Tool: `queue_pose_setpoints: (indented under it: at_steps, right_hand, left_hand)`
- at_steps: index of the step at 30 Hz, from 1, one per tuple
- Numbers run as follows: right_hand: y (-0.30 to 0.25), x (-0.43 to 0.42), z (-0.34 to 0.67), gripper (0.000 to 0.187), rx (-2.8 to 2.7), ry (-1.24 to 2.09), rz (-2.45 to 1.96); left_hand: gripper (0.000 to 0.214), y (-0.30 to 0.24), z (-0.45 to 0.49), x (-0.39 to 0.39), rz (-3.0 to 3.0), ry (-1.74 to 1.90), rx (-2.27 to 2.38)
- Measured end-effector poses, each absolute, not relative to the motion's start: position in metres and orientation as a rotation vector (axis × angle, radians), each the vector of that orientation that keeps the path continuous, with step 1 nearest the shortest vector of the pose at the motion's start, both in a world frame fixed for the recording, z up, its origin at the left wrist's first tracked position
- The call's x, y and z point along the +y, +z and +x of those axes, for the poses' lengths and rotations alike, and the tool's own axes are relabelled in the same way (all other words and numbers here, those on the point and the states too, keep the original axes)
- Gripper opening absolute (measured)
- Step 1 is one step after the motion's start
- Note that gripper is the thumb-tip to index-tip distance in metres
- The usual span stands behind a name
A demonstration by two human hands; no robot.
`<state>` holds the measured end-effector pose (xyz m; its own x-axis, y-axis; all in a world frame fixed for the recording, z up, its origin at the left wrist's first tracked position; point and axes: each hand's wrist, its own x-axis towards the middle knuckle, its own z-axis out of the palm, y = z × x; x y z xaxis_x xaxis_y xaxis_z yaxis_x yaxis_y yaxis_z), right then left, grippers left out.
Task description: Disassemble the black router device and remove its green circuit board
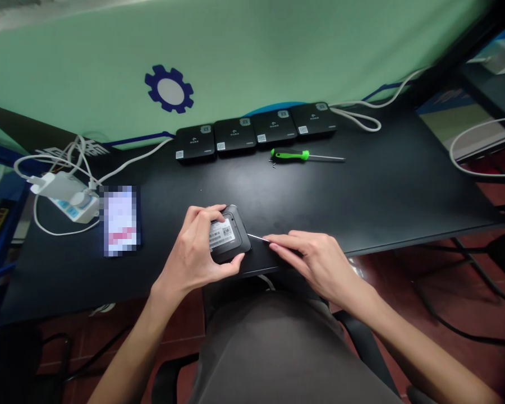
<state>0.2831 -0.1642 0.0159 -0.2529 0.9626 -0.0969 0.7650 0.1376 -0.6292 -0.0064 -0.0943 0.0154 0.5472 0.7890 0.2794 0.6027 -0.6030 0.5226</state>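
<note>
"Where are your hands?"

"My left hand (pixel 189 247) curls its fingers around a small black device (pixel 231 235) with a barcode label, above the black desk (pixel 362 196). My right hand (pixel 307 258) pinches a thin metal pin (pixel 257 238) narrowly, its tip at the device's edge."

"What's nearby?"

"A green-handled screwdriver (pixel 288 155), ahead, before four black boxes (pixel 256 129)."
</note>
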Motion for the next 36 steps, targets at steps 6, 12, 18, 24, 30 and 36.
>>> queue_pose_setpoints:
  at_steps: [6, 12, 18, 24, 30, 36]
  right_hand:
    - [0.026, -0.158, 0.297, 0.033, -2.001, 0.937, -1.649]
    - [0.035, -0.142, 0.306, 0.031, -2.004, 0.832, -1.692]
    - [0.036, -0.130, 0.297, 0.031, -2.163, 0.789, -1.658]
    - [0.035, -0.127, 0.299, 0.034, -2.168, 0.785, -1.665]
    - [0.036, -0.122, 0.301, 0.034, -2.213, 0.781, -1.640]
    - [0.038, -0.098, 0.316, 0.031, -2.342, 0.816, -1.503]
  left_hand:
    - [0.069, 0.015, -0.006, -0.096, 2.444, 0.698, 1.124]
    - [0.069, 0.014, -0.006, -0.095, 2.462, 0.706, 1.086]
    - [0.069, 0.014, -0.010, -0.094, 2.464, 0.663, 1.020]
    - [0.071, 0.015, -0.012, -0.093, 2.470, 0.659, 0.987]
    - [0.068, 0.014, -0.013, -0.091, 2.490, 0.653, 0.947]
    - [0.067, 0.015, -0.016, -0.088, 2.485, 0.618, 0.896]
